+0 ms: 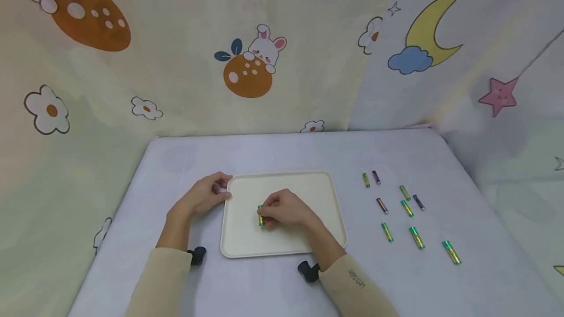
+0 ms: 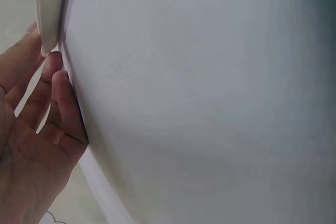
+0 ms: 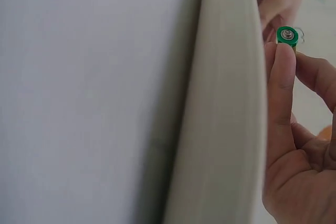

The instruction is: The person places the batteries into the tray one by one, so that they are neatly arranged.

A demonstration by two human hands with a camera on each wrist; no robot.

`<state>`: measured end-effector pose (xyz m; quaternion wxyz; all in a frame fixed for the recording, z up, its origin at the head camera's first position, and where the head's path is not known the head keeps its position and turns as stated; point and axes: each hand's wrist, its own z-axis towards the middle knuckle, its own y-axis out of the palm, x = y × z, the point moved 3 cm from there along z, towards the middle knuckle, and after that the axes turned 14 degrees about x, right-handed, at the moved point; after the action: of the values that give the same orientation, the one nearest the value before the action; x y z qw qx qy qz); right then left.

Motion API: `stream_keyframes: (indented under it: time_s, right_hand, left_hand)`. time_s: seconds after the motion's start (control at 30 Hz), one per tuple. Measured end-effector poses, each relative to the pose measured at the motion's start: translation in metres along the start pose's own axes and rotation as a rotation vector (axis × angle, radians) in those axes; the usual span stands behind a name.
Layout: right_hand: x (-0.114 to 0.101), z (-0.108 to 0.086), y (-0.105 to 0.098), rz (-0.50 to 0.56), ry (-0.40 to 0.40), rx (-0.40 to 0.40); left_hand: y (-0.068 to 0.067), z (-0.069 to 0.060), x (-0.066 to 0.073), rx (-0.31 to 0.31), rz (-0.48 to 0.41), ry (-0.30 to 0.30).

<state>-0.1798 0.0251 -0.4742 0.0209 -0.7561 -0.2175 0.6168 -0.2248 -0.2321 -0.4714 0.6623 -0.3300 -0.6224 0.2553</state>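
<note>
A white rectangular tray (image 1: 246,246) lies on the table. At its far left corner my left hand (image 1: 206,193) holds the rim, with thumb and fingertips at the edge; the left wrist view shows that hand (image 2: 39,114) against the tray's edge (image 2: 48,14). My right hand (image 1: 286,208) is over the left half of the tray and pinches a green and gold battery (image 1: 261,216) between thumb and fingers. In the right wrist view the battery's green end (image 3: 287,35) with its metal tip pokes out above the fingertips.
Right of the tray, several loose batteries are scattered: green and gold ones (image 1: 451,252) and dark ones (image 1: 419,202). A pale cloth covers the table (image 1: 264,153). Behind it hangs a printed curtain (image 1: 185,53). Black wrist cameras (image 1: 308,271) sit at the cuffs.
</note>
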Motion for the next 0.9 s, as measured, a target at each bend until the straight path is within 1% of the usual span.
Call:
stream_keyframes:
  time_s: [0.13, 0.27, 0.33, 0.47, 0.57, 0.7, 0.9]
  right_hand:
    - [-0.004, 0.002, 0.013, -0.036, 0.014, -0.003]
    - [-0.009, 0.002, 0.029, -0.064, 0.017, -0.019]
    - [-0.011, 0.002, 0.035, -0.114, 0.018, -0.003]
    - [-0.013, 0.002, 0.043, -0.222, 0.021, 0.043]
    - [-0.016, 0.002, 0.049, -0.251, 0.011, 0.07]
    - [-0.02, 0.003, 0.056, -0.284, -0.006, 0.107]
    - [-0.026, 0.004, 0.07, -0.336, -0.026, 0.127]
  left_hand:
    - [0.002, 0.002, 0.004, -0.003, 0.001, -0.001]
    - [-0.001, -0.001, 0.001, 0.01, 0.016, -0.006]
    - [-0.002, -0.002, -0.001, 0.01, 0.014, 0.002]
    - [0.0, -0.001, 0.0, 0.006, -0.003, 0.027]
    - [-0.001, 0.0, 0.001, 0.011, -0.004, 0.031]
    - [-0.002, 0.0, 0.001, 0.009, -0.013, 0.018]
    - [-0.001, -0.001, 0.001, 0.016, -0.016, 0.005]
